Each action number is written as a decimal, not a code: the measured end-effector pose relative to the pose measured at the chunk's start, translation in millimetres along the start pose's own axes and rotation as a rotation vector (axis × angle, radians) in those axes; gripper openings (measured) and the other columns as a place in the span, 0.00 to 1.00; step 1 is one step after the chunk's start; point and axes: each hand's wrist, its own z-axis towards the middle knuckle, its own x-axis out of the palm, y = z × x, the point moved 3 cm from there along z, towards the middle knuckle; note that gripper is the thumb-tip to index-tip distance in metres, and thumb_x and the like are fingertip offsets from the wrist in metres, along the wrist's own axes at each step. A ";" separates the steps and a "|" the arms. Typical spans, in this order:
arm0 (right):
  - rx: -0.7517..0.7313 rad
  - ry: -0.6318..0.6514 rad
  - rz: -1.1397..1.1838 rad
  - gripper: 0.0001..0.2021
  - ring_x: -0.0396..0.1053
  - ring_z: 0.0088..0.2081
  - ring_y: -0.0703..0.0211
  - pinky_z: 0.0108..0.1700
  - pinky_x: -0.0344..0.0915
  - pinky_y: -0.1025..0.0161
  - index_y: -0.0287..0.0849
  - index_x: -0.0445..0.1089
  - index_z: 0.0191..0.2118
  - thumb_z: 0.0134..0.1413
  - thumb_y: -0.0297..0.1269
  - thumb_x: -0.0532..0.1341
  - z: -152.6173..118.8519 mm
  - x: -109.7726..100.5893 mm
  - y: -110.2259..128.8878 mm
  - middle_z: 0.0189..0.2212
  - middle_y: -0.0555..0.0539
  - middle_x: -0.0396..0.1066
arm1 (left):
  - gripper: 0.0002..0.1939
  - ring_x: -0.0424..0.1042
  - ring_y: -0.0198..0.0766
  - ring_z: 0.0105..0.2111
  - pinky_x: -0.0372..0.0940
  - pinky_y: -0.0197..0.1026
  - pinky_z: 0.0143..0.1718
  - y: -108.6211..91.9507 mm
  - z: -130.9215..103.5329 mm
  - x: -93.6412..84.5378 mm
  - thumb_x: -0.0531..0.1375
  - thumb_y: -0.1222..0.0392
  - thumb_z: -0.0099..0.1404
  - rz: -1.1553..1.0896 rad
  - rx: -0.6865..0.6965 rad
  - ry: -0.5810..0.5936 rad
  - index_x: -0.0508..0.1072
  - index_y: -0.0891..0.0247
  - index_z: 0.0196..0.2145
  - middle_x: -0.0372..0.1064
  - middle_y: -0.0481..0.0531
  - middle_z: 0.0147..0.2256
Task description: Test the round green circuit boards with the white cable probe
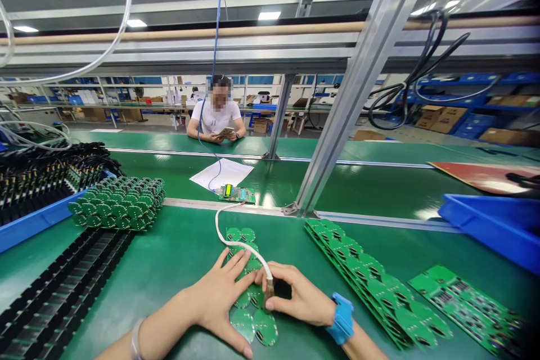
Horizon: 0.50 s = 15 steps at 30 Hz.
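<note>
The left hand [217, 298] lies palm down on the panel [242, 322] of round green boards, its fingers spread and its grip apart, holding nothing. The right hand [297, 295] has its grip clamped on the probe [269, 294], thumb on one side and fingers on the other, over the panel's right edge. The panel lies on the green worktop [181, 259], partly hidden by both hands.

From the probe's top, the white cable [218, 226] curves across the panel to the tester [237, 194], which has a lit yellow display. The paper [230, 171] lies just behind the tester.

To the right are the stacked panels [363, 273], the rectangular board [464, 304] and an empty-looking blue bin [493, 230]. To the left, the board pile [120, 202] stands at the far end of the black strips [63, 287].
</note>
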 end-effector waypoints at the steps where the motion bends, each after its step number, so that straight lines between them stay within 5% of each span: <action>1: 0.005 0.003 -0.004 0.17 0.67 0.35 0.54 0.41 0.64 0.60 0.40 0.70 0.31 0.51 0.52 0.65 -0.2 -0.1 -0.2 0.33 0.45 0.72 | 0.64 0.31 0.64 0.67 0.29 0.68 0.63 -0.2 -0.1 -0.1 0.61 0.23 0.49 -0.001 -0.003 0.000 0.39 0.60 0.70 0.29 0.65 0.69; 15: 0.044 0.013 0.022 0.17 0.67 0.35 0.54 0.41 0.64 0.60 0.41 0.71 0.33 0.51 0.51 0.65 -0.6 0.4 -2.4 0.33 0.46 0.72 | 0.65 0.32 0.66 0.67 0.30 0.68 0.64 0.8 -0.9 -0.2 0.62 0.24 0.48 -0.013 0.001 -0.006 0.38 0.60 0.70 0.30 0.65 0.69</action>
